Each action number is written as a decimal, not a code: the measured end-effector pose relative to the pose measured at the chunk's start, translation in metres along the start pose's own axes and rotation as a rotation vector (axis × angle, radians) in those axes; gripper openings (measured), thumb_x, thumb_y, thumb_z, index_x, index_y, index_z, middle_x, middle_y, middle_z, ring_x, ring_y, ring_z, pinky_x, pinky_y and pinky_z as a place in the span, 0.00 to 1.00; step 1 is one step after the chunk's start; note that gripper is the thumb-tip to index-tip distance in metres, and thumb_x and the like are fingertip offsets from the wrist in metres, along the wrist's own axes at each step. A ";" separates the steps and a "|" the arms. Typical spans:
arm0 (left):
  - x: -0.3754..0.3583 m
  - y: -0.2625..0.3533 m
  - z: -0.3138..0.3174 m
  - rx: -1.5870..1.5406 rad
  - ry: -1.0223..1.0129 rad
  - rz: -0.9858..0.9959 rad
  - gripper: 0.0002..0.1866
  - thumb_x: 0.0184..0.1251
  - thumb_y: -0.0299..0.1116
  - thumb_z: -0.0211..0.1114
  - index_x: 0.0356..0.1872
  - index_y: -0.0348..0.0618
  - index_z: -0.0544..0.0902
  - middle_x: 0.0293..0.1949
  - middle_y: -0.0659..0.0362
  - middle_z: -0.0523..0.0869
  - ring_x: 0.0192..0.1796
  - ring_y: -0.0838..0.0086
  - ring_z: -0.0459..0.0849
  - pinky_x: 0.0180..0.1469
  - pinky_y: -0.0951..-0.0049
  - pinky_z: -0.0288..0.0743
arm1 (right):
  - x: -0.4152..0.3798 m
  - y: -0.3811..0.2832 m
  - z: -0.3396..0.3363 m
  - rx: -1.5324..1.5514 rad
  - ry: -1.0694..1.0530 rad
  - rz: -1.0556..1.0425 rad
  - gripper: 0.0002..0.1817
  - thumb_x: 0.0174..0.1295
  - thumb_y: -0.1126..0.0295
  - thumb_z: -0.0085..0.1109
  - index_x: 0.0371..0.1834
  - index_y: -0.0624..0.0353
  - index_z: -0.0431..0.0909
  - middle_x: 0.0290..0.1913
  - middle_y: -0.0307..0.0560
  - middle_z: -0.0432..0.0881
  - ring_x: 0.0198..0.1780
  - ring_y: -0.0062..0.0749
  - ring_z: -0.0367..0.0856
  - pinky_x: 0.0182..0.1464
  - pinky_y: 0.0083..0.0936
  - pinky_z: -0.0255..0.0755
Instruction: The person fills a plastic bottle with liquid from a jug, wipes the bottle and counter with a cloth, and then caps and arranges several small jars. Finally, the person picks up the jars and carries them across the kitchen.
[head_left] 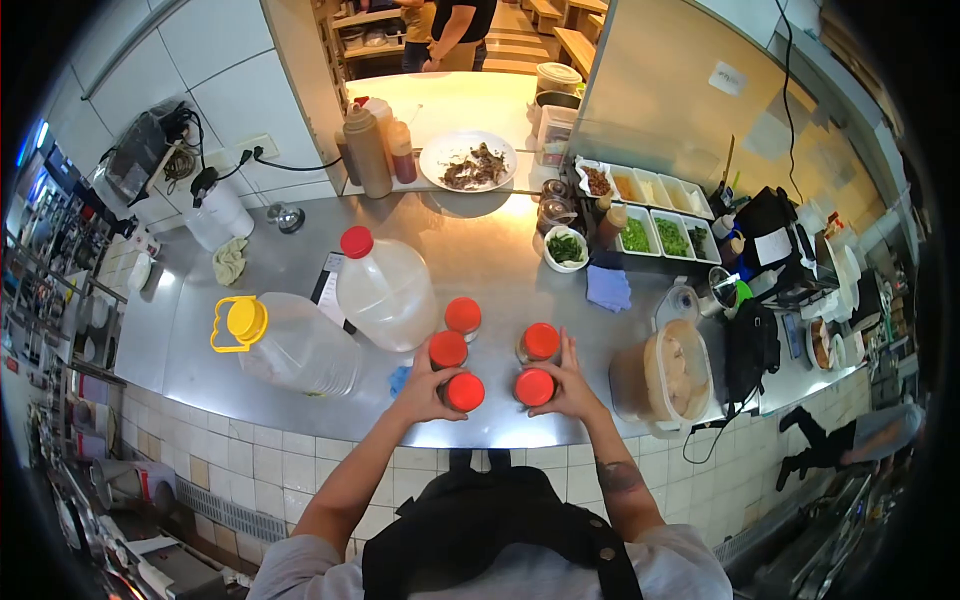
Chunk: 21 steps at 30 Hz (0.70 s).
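Observation:
My left hand (422,388) is closed around two small jars with red lids, one lid (448,349) behind the other (464,392). Opposite it, my right hand (574,386) grips another pair of red-lidded jars, the rear one (541,341) and the front one (534,387). A single red-lidded jar (463,315) stands just beyond the left pair, held by neither hand. The lids hide most of the jars' contents. To the left are a large clear jug with a red cap (388,295) and a clear jug with a yellow handled cap (305,345).
The steel counter (490,270) bears a white plate of dark food scraps (468,161), squeeze bottles (368,150), trays of chopped greens (655,235), a blue cloth (609,288) and a plastic tub (675,370). People stand beyond the pass window and on the right.

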<state>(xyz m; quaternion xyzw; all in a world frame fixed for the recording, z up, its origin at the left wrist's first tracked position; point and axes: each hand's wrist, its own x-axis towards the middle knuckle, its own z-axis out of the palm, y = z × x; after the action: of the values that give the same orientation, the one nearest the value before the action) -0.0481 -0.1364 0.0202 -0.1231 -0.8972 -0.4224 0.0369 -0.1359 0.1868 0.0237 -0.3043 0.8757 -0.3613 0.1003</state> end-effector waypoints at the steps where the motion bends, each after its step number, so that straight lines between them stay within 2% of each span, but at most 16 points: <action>1: 0.001 -0.001 0.001 -0.021 -0.001 -0.001 0.44 0.21 0.47 0.87 0.54 0.57 0.86 0.76 0.37 0.48 0.77 0.39 0.48 0.78 0.48 0.49 | 0.008 0.000 0.001 0.012 -0.025 -0.010 0.50 0.18 0.55 0.89 0.59 0.35 0.81 0.81 0.67 0.27 0.79 0.77 0.26 0.77 0.59 0.42; 4: 0.003 -0.008 0.005 -0.064 -0.018 0.002 0.44 0.22 0.48 0.87 0.54 0.57 0.86 0.76 0.37 0.47 0.77 0.39 0.48 0.78 0.49 0.48 | 0.026 0.008 0.005 0.057 -0.036 -0.122 0.49 0.19 0.56 0.89 0.58 0.35 0.82 0.81 0.65 0.31 0.79 0.76 0.30 0.77 0.59 0.42; 10: 0.009 -0.014 0.008 -0.142 -0.060 0.018 0.43 0.24 0.47 0.88 0.55 0.56 0.85 0.75 0.40 0.46 0.77 0.40 0.49 0.78 0.51 0.49 | 0.045 -0.004 0.012 0.300 -0.174 -0.262 0.47 0.20 0.57 0.89 0.56 0.41 0.82 0.79 0.61 0.40 0.80 0.65 0.40 0.78 0.53 0.47; 19: 0.003 -0.006 0.003 -0.156 -0.026 -0.014 0.42 0.26 0.42 0.88 0.55 0.55 0.85 0.76 0.42 0.45 0.77 0.43 0.52 0.78 0.52 0.53 | 0.054 -0.007 0.025 0.320 -0.254 -0.271 0.47 0.21 0.58 0.89 0.56 0.45 0.82 0.79 0.63 0.35 0.80 0.65 0.41 0.78 0.51 0.50; 21: 0.002 -0.006 0.000 -0.166 -0.031 -0.030 0.42 0.26 0.41 0.88 0.55 0.54 0.85 0.76 0.43 0.44 0.77 0.44 0.52 0.78 0.52 0.53 | 0.060 -0.005 0.032 0.338 -0.249 -0.337 0.46 0.22 0.59 0.89 0.56 0.45 0.82 0.79 0.62 0.36 0.79 0.65 0.41 0.78 0.51 0.49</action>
<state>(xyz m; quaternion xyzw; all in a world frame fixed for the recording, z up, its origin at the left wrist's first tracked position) -0.0518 -0.1399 0.0158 -0.1190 -0.8613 -0.4939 0.0063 -0.1685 0.1292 0.0063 -0.4668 0.7209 -0.4737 0.1949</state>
